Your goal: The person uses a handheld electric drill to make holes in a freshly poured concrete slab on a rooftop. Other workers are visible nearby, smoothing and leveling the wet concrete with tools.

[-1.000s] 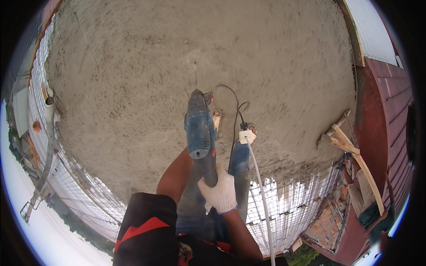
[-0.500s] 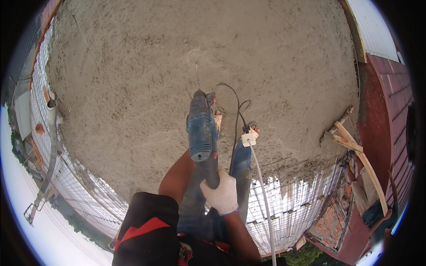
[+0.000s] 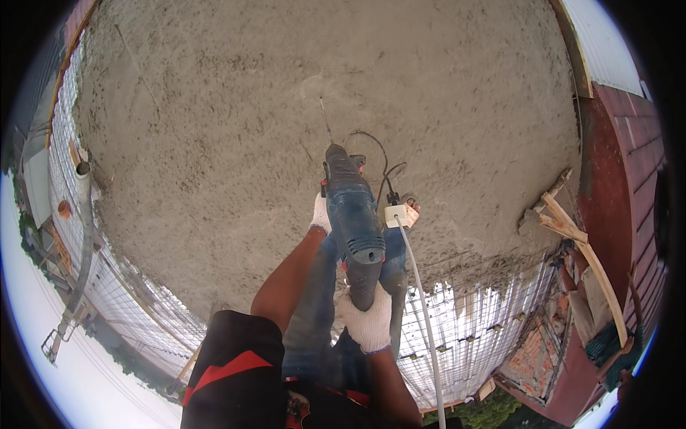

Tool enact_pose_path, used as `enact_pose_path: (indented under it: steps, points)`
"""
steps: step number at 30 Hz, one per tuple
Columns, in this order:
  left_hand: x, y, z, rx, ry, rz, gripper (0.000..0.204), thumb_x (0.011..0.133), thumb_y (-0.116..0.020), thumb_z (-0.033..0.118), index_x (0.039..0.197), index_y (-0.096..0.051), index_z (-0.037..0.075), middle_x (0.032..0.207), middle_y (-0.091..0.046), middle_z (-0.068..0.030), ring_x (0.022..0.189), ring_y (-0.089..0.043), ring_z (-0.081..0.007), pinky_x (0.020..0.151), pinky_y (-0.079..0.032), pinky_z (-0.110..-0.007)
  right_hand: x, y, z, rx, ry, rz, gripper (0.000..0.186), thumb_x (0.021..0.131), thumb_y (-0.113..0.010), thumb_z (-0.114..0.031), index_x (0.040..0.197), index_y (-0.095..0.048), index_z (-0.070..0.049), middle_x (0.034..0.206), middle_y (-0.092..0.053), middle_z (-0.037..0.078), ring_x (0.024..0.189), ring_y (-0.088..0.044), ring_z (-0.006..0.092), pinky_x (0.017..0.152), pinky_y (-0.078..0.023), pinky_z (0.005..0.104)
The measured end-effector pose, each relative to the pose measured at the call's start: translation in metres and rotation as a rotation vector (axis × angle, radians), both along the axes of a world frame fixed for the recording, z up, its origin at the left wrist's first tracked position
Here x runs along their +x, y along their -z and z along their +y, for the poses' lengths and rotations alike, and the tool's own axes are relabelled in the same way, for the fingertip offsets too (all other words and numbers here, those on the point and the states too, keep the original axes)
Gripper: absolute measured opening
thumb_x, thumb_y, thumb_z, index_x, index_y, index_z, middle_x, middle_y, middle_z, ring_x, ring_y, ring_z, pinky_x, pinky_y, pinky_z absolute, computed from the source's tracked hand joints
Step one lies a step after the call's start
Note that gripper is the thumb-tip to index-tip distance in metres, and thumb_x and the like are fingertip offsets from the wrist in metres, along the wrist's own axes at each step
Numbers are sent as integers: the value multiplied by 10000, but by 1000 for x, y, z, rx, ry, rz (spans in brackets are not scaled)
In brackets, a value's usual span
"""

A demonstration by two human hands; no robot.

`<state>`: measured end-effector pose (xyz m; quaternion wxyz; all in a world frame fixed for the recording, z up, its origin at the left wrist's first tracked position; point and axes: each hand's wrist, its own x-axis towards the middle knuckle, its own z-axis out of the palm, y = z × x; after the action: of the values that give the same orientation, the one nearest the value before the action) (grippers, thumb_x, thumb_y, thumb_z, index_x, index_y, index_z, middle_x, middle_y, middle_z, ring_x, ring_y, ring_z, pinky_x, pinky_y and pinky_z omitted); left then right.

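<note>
A blue and black hammer drill (image 3: 355, 214) is in my two gloved hands, its long thin bit (image 3: 325, 118) reaching forward over the wet-looking grey concrete (image 3: 236, 129). My right hand (image 3: 366, 318), in a white knit glove, is closed round the rear handle. Beside the drill's front left side is my left hand (image 3: 321, 214), also gloved; its fingers pass behind the tool body and are mostly hidden. Whether the bit tip touches the concrete is hard to make out. The drill's black cord (image 3: 386, 161) loops on its right to a white socket block (image 3: 396, 216).
From the socket a pale cable (image 3: 421, 286) runs back past my right side. Bare rebar mesh (image 3: 457, 329) borders the concrete nearby. Broken timber (image 3: 564, 222) lies at the right, by a person (image 3: 607, 347) in dark green. A grey pipe (image 3: 83, 214) stands at the left.
The drill has swung to the right, and its rear end has come closer to me. My left glove, hidden behind the tool before, now shows at its left side.
</note>
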<state>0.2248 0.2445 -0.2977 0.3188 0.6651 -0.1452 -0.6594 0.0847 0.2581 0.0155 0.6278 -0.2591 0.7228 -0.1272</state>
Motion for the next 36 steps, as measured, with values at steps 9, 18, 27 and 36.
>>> enact_pose_path:
  steps: [9,18,27,36]
  points:
    - [4,-15,2,-26,170,-297,206,945,-647,128,1032,-709,-47,868,-746,-199,815,-709,-349,754,-537,-417,-6,2,20,90,193,-50,153,919,-705,-63,1043,-682,24,745,-697,54,665,-675,110,596,-520,296]
    - [3,-73,4,82,488,-574,205,877,-697,164,967,-710,-21,864,-702,-291,904,-700,-481,743,-543,-467,-14,-16,60,149,507,-229,74,871,-688,-4,940,-662,2,747,-665,49,632,-627,118,582,-493,281]
    - [-6,-98,17,-30,519,-590,274,866,-770,252,975,-725,4,870,-712,-268,899,-697,-473,746,-555,-481,-24,-27,97,34,592,-329,263,808,-676,37,1063,-619,15,785,-655,49,696,-641,141,625,-514,287]
    - [-1,-76,27,-65,416,-516,300,890,-758,260,962,-708,-27,845,-693,-297,870,-684,-501,714,-544,-476,-17,-22,97,97,478,-283,345,826,-629,54,1165,-577,11,773,-620,61,668,-602,162,607,-483,300]
